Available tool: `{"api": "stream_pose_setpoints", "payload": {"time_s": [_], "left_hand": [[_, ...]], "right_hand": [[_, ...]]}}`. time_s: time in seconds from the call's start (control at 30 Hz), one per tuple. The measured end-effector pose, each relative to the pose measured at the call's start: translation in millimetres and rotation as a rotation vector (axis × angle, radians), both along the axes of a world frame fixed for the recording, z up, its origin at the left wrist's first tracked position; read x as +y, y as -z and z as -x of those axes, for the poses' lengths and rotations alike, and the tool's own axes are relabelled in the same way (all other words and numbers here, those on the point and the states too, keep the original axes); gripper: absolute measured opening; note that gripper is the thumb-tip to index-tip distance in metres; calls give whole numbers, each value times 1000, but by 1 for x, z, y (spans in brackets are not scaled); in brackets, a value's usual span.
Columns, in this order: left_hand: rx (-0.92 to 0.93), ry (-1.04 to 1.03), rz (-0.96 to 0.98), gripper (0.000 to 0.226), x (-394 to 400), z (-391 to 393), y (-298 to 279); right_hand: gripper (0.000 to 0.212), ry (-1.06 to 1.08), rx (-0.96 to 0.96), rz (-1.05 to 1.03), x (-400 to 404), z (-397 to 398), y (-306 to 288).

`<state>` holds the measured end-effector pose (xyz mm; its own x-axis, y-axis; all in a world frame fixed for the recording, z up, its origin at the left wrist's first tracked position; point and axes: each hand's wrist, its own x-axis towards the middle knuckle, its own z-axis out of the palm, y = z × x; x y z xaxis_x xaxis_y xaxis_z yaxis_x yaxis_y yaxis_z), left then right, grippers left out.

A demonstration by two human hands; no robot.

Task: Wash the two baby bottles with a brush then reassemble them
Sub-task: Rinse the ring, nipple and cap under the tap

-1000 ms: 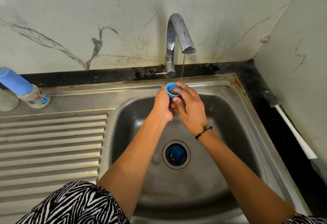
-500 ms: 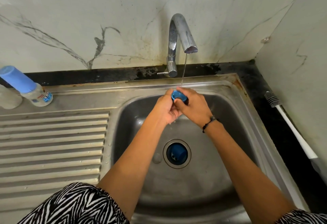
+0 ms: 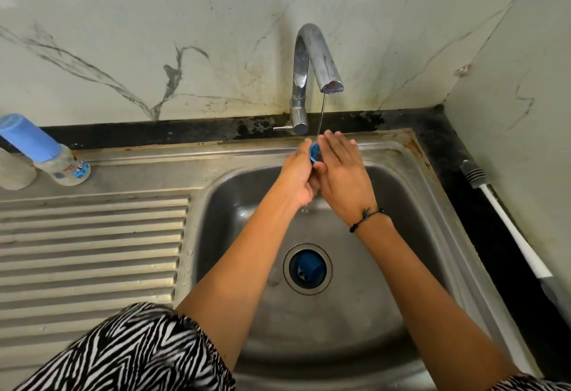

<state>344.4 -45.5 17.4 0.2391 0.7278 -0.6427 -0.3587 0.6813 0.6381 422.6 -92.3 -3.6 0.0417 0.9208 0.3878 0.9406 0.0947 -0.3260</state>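
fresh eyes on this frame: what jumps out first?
Both hands meet under the faucet: the left hand holds a small blue ring in the thin stream, the right hand flat against it. A blue part sits in the drain, and a capped bottle stands far left.

— What kind of room is this?
— A kitchen corner. Pale marble-look wall panels with grey veins [image 3: 129,38] stand behind, and a second such panel [image 3: 519,131] closes in the right side.
— And below them?
— A black stone counter strip with worn, stained patches [image 3: 173,132] runs along the foot of the wall and turns down the right side. Set into it is a stainless steel sink unit with a deep square basin [image 3: 411,205] and a ribbed draining board [image 3: 89,251] on its left.
— Any fittings?
— A curved chrome tap [image 3: 304,60] rises at the back edge, a thin thread of water falling from its spout. A round steel drain [image 3: 308,268] sits in the basin floor.
— The light?
— Soft and even, with dull reflections on the steel.
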Motion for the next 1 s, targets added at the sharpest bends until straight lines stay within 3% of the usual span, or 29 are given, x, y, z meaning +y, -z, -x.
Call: {"api": "stream_pose_setpoints", "payload": {"time_s": [0.1, 0.23, 0.37, 0.47, 0.53, 0.63, 0.77, 0.83, 0.93, 0.97, 1.0], "left_hand": [[-13, -45, -115, 31, -6, -3, 2], [-8, -123, 17, 30, -15, 2, 22], [-17, -70, -43, 32, -19, 2, 8], [114, -8, -171, 20, -24, 4, -4], [249, 37, -334, 17, -25, 8, -3], [474, 93, -520, 35, -36, 15, -6], [527, 0, -623, 44, -62, 40, -9], [510, -51, -678, 37, -77, 59, -11], [576, -69, -705, 35, -101, 91, -8], [615, -52, -676, 33, -106, 100, -5], [650, -29, -628, 31, -112, 110, -1]], "right_hand": [[48, -21, -62, -131, 3, -1, 7], [49, -127, 5, 240, 2, 11, 19], [44, -39, 251, 193, 0, 13, 15], [55, -17, 408, 156, 2, 9, 7], [60, -48, 379, 84, 4, 7, -3], [43, -47, 302, 147, 4, 11, -14], [36, -13, 234, 279, -9, 26, -34], [33, -71, 356, 339, -20, 31, -45], [29, -202, 754, 527, -41, 39, -43], [30, -208, 774, 606, -47, 45, -35], [31, -210, 651, 640, -52, 53, -26]]}}
